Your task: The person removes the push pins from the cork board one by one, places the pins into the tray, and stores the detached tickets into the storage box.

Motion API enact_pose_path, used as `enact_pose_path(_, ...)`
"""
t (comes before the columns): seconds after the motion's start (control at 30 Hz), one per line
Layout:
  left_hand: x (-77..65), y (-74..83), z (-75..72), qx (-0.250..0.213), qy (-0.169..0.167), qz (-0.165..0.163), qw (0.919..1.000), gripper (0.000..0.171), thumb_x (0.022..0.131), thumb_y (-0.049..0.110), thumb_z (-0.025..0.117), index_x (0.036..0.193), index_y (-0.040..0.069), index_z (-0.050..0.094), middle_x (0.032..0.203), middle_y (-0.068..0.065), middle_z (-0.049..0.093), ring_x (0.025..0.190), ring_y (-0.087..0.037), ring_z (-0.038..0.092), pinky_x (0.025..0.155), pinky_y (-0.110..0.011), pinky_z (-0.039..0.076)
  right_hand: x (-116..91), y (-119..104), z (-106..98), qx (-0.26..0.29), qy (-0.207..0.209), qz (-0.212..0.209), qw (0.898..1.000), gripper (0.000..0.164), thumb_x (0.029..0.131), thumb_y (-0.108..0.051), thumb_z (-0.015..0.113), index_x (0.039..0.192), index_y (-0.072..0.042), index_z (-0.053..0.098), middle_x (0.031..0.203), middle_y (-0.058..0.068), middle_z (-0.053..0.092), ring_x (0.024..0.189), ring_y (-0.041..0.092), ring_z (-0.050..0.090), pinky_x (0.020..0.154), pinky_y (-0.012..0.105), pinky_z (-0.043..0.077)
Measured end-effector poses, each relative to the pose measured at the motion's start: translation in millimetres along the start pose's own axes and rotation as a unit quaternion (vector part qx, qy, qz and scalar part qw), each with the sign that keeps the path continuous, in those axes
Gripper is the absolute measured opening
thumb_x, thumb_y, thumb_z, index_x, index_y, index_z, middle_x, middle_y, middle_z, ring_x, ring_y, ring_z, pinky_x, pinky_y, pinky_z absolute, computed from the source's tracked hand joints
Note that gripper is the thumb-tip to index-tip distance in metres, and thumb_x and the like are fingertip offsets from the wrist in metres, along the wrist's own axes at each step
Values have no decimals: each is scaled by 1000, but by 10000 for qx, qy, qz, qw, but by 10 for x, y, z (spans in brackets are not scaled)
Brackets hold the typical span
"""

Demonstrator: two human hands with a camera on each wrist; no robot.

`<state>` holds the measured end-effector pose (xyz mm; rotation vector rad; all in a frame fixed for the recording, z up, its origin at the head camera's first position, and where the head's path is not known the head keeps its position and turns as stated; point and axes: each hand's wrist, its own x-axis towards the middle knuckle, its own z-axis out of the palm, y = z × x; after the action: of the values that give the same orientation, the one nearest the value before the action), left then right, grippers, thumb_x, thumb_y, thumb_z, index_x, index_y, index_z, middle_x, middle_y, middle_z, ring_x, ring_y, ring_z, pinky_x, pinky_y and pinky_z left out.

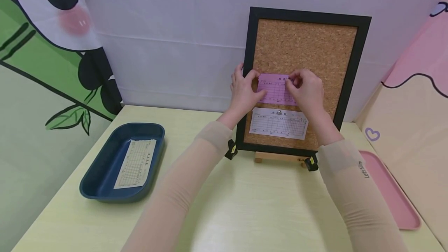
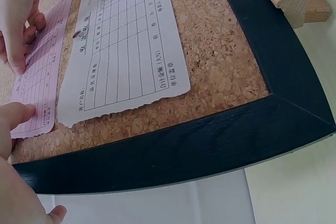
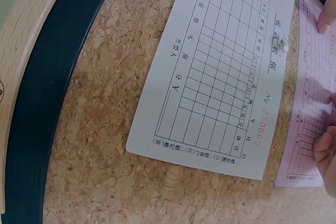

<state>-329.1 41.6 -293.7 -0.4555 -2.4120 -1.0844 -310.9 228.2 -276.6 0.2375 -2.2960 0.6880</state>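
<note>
A black-framed cork board (image 1: 304, 46) leans upright on a wooden stand. Against the cork lies a pink receipt slip (image 1: 274, 88). My left hand (image 1: 244, 90) holds this slip at its left edge, thumb on the paper and some fingers out past the frame. At the slip's top, my right hand (image 1: 308, 88) pinches a small push pin (image 1: 288, 78), mostly covered by the fingertips. Just below, a white receipt slip (image 1: 278, 123) hangs from a shiny push pin (image 3: 284, 44). In the left wrist view, both slips (image 2: 126, 51) show printed tables.
At left stands a blue tray (image 1: 87, 184) with a pale receipt slip (image 1: 135, 164) in it. A pink tray (image 1: 388, 193) lies at right, partly behind the right sleeve. Black clips (image 1: 231, 149) sit by the frame's lower corners. A printed cloth hangs behind the table.
</note>
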Motion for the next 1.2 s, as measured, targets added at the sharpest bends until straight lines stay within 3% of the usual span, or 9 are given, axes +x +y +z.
enact_pose_path(0.5, -19, -64, 25, -510, 331, 16, 9981, 17, 86, 30, 67, 87, 13, 66, 149, -11, 25, 138, -27, 20, 105, -50, 27, 31, -25, 3, -385, -166, -99, 9991, 17, 89, -17, 59, 92, -1, 63, 78, 11, 57, 70, 22, 49, 63, 31, 35)
enact_pose_path(0.77, -23, -74, 35, -589, 437, 55, 9973, 17, 87, 28, 67, 84, 11, 67, 147, -13, 28, 137, -26, 21, 105, -48, 27, 37, -20, 15, -400, -138, -216, 9989, 16, 88, -17, 59, 90, -1, 63, 77, 11, 56, 68, 22, 48, 61, 31, 35)
enact_pose_path(1.2, -8, -53, 28, -581, 458, 104, 9972, 17, 86, 27, 68, 84, 10, 68, 146, -14, 30, 135, -27, 24, 106, -45, 28, 53, -12, -4, -355, -253, -33, 9990, 18, 89, -19, 59, 93, -2, 64, 80, 12, 57, 72, 23, 49, 63, 30, 38)
